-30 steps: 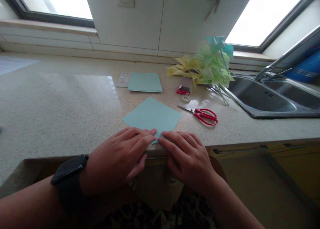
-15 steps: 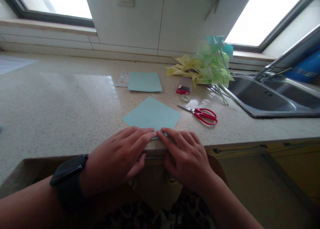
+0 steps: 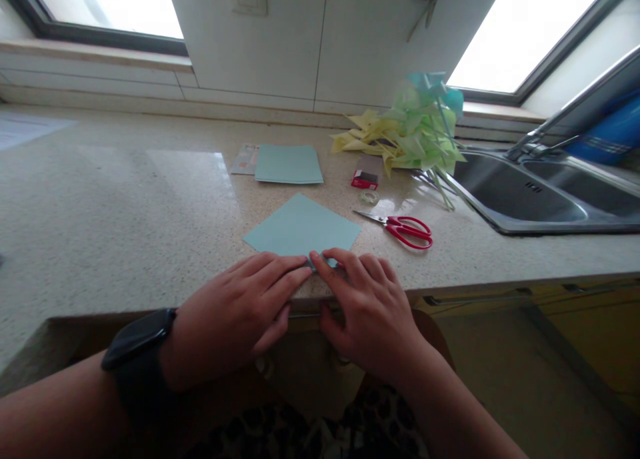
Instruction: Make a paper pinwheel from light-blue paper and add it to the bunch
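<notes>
A light blue sheet of paper (image 3: 303, 224) lies on the counter near its front edge, one corner facing the wall. Its near corner looks folded up, though fingers partly cover it. My left hand (image 3: 250, 299), with a black watch (image 3: 140, 339) on the wrist, rests its outstretched fingers along the fold's left side. From the right, my right hand (image 3: 367, 305) presses its index fingertip on the fold, its other fingers spread beside it. Both thumbs hang below the counter edge. Right of the sheet lie red-handled scissors (image 3: 407, 232), blades partly apart.
Behind the sheet sits a stack of light blue paper (image 3: 289, 164). A small red box (image 3: 365, 179) and a roll of clear tape (image 3: 369, 197) lie near the scissors. Yellow, green and blue paper pinwheels (image 3: 420, 125) are heaped beside the steel sink (image 3: 520, 192).
My right hand's fingertips have shifted slightly away from me and to the left along the fold. My left hand stays in nearly the same place on the paper.
</notes>
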Action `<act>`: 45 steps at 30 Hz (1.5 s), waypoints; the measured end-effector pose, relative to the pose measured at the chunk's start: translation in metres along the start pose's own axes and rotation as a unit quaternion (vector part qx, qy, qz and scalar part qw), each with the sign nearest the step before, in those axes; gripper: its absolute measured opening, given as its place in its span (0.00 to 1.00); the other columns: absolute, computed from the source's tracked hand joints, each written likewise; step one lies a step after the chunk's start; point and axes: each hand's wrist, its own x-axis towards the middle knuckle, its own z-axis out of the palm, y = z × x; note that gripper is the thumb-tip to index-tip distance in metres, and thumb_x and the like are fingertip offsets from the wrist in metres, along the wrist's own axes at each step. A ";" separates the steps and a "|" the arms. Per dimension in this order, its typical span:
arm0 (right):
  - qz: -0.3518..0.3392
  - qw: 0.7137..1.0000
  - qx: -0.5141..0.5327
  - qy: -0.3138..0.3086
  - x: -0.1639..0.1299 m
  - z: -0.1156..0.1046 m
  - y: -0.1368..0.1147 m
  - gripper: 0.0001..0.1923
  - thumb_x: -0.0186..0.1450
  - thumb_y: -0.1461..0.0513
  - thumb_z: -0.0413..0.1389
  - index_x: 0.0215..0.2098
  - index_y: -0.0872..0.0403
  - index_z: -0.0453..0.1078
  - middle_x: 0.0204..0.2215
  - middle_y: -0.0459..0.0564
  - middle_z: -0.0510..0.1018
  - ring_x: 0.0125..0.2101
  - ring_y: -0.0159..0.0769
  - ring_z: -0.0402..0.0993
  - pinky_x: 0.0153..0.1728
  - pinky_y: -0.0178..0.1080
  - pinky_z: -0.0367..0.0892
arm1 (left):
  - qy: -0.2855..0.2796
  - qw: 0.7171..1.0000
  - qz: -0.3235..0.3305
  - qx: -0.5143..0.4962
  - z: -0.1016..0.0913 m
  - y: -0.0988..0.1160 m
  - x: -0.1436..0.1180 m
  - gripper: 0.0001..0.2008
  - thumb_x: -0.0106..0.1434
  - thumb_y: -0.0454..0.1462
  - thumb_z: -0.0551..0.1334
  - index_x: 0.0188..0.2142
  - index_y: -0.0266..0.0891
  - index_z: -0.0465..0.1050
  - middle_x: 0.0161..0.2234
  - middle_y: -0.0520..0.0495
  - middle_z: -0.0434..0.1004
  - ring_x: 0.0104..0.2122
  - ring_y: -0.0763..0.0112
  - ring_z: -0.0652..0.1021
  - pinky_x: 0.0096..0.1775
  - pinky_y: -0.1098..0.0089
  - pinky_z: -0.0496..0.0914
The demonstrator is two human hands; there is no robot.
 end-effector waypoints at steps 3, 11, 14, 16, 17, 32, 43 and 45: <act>0.003 1.000 0.012 0.009 -0.001 0.000 0.001 0.36 0.64 0.60 0.57 0.69 0.49 0.58 0.60 0.53 0.71 0.53 0.51 0.68 0.54 0.55 0.59 | -0.004 1.000 -0.001 0.009 0.000 0.000 -0.001 0.25 0.66 0.31 0.61 0.62 0.33 0.64 0.58 0.37 0.73 0.54 0.54 0.73 0.57 0.52 0.71; -0.020 0.999 0.041 0.029 -0.006 -0.001 0.007 0.22 0.66 0.61 0.55 0.59 0.51 0.69 0.60 0.56 0.71 0.55 0.50 0.68 0.55 0.53 0.61 | 0.000 1.000 -0.006 0.006 0.000 0.001 -0.001 0.24 0.68 0.30 0.58 0.63 0.33 0.63 0.60 0.38 0.72 0.55 0.55 0.73 0.57 0.52 0.71; -0.017 0.999 0.035 0.027 -0.006 -0.001 0.007 0.25 0.66 0.61 0.56 0.62 0.51 0.67 0.60 0.56 0.70 0.55 0.51 0.68 0.55 0.54 0.61 | 0.000 1.000 -0.011 0.000 0.001 0.001 0.000 0.24 0.68 0.30 0.57 0.63 0.33 0.62 0.59 0.38 0.72 0.55 0.55 0.73 0.58 0.52 0.71; -0.016 0.999 0.031 0.022 -0.005 0.000 0.006 0.27 0.66 0.61 0.56 0.63 0.51 0.66 0.61 0.56 0.70 0.55 0.51 0.67 0.55 0.54 0.61 | -0.002 1.000 -0.015 -0.004 0.001 0.002 -0.001 0.25 0.67 0.30 0.57 0.64 0.33 0.61 0.59 0.38 0.72 0.56 0.55 0.73 0.58 0.53 0.71; -0.015 0.999 0.029 0.021 -0.005 0.000 0.006 0.28 0.65 0.61 0.56 0.64 0.51 0.66 0.61 0.56 0.70 0.56 0.52 0.67 0.55 0.55 0.61 | 0.001 1.000 -0.015 -0.004 0.001 0.002 -0.001 0.26 0.67 0.30 0.57 0.64 0.34 0.60 0.59 0.38 0.72 0.56 0.55 0.73 0.58 0.53 0.71; 0.032 0.999 0.011 -0.003 0.001 -0.002 0.000 0.34 0.63 0.57 0.58 0.67 0.47 0.63 0.61 0.57 0.68 0.56 0.56 0.65 0.55 0.59 0.59 | 0.002 0.998 -0.035 0.053 0.001 0.001 -0.003 0.27 0.64 0.33 0.60 0.63 0.32 0.64 0.61 0.35 0.69 0.63 0.48 0.66 0.64 0.45 0.63; 0.011 0.999 0.026 0.018 -0.001 -0.003 0.001 0.34 0.64 0.58 0.58 0.68 0.47 0.61 0.60 0.55 0.68 0.55 0.53 0.64 0.56 0.57 0.58 | -0.006 0.999 -0.030 0.032 0.000 0.000 0.002 0.28 0.64 0.33 0.61 0.63 0.32 0.62 0.61 0.34 0.69 0.62 0.50 0.69 0.64 0.48 0.62; 0.002 1.000 0.027 0.014 -0.003 -0.002 0.001 0.32 0.64 0.57 0.58 0.66 0.48 0.63 0.61 0.54 0.68 0.56 0.53 0.64 0.57 0.57 0.57 | -0.012 0.999 -0.032 0.030 -0.001 0.000 0.002 0.28 0.64 0.33 0.61 0.63 0.33 0.61 0.61 0.34 0.69 0.61 0.50 0.69 0.63 0.49 0.64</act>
